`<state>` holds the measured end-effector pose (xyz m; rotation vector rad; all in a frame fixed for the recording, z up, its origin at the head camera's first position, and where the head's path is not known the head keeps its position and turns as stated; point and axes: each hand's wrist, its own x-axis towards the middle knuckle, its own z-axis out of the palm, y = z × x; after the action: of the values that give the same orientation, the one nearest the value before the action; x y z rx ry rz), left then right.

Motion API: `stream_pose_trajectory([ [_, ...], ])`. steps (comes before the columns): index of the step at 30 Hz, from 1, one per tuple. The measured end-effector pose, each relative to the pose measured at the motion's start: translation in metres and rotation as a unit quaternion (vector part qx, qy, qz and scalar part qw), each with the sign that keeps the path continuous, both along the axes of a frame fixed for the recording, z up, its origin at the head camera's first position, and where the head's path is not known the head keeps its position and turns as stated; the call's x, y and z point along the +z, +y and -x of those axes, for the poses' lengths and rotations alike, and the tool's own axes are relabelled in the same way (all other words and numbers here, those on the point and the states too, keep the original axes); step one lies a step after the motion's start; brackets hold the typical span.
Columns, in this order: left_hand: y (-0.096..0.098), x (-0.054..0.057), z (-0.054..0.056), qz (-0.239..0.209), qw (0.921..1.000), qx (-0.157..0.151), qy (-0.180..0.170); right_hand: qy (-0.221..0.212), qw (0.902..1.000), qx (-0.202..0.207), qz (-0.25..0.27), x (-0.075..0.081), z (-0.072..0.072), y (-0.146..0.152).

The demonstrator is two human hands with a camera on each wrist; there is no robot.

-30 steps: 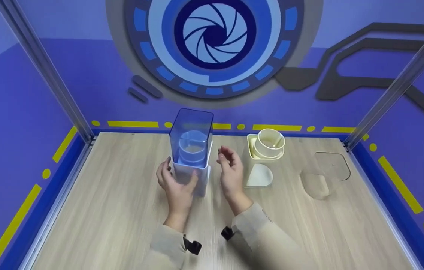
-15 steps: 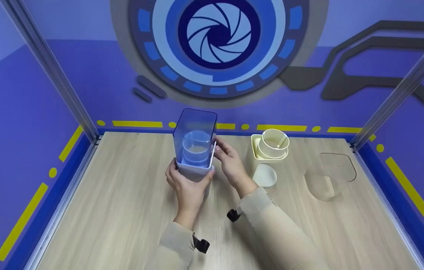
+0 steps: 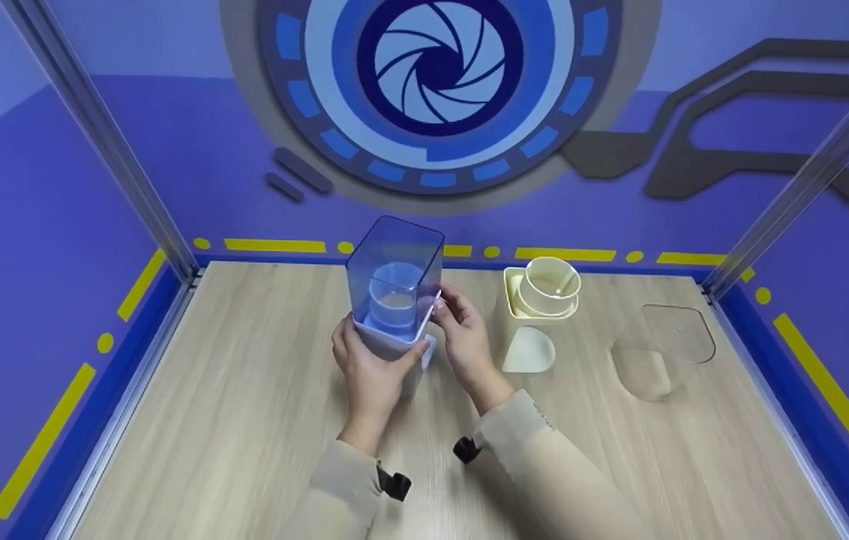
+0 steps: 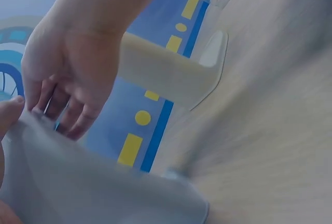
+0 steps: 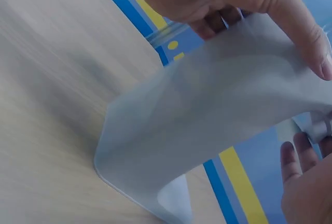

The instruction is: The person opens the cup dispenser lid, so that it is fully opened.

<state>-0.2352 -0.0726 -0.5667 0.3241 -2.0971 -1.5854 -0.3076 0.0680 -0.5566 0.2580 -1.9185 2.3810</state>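
A tall dispenser has a pale grey-white body [image 5: 202,99] and a see-through blue container [image 3: 394,247] with a ring-shaped part inside. My left hand [image 3: 372,371] grips the body from the near side, thumb on its right face. At the right edge of the body's top, my right hand [image 3: 466,337] pinches a thin white part with thumb and fingers. In the right wrist view, those fingertips lie by a small white round part [image 5: 317,126]. The left wrist view shows the right hand's fingers partly hidden behind the body's edge.
A cream dispenser body [image 3: 512,307] with a round cup [image 3: 550,289] on top and a half-round foot [image 3: 530,351] stands to the right. Farther right, a clear container [image 3: 642,367] lies on the wooden table [image 3: 244,420]. Blue panels [image 3: 169,172] enclose the table.
My right hand has moved in from beside the dispenser to its right edge. The left hand has closed more firmly around the body, and the dispenser has turned slightly.
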Motion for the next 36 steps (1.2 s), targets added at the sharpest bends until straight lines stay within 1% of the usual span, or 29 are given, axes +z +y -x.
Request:
stream_pose_trajectory([
  [2, -0.005, 0.002, 0.0, 0.0, 0.9998, -0.015, -0.011, 0.002, 0.9998, -0.016, 0.012, -0.001, -0.004, -0.001],
  [5, -0.011, 0.003, -0.001, 0.005, 0.9992, -0.035, -0.02, 0.003, 0.9991, -0.04, 0.013, -0.003, -0.012, -0.003],
  [8, -0.016, 0.002, -0.001, 0.008, 0.9982, -0.054, -0.025, 0.009, 0.998, -0.063, 0.003, -0.005, -0.02, -0.003],
  [13, -0.021, 0.0, -0.003, 0.013, 0.996, -0.081, -0.037, 0.022, 0.9953, -0.094, 0.005, -0.009, -0.034, -0.002],
  [17, -0.024, -0.002, -0.004, 0.0, 0.995, -0.097, -0.023, 0.032, 0.9934, -0.109, 0.014, -0.013, -0.047, -0.003],
  [22, -0.032, -0.004, -0.002, -0.009, 0.9923, -0.123, -0.01, 0.059, 0.9911, -0.118, 0.022, -0.015, -0.059, -0.004],
  [25, -0.039, -0.005, 0.001, -0.014, 0.9885, -0.15, -0.001, 0.074, 0.9899, -0.119, 0.022, -0.016, -0.064, -0.004],
  [28, -0.045, -0.005, 0.003, -0.015, 0.983, -0.183, 0.008, 0.081, 0.9898, -0.115, 0.024, -0.016, -0.07, -0.004],
  [31, -0.052, -0.005, 0.004, -0.015, 0.9772, -0.211, 0.007, 0.09, 0.9899, -0.106, 0.026, -0.016, -0.078, -0.004],
  [36, -0.064, -0.003, 0.004, -0.017, 0.9673, -0.253, -0.002, 0.126, 0.9863, -0.107, 0.001, -0.017, -0.089, -0.005],
])
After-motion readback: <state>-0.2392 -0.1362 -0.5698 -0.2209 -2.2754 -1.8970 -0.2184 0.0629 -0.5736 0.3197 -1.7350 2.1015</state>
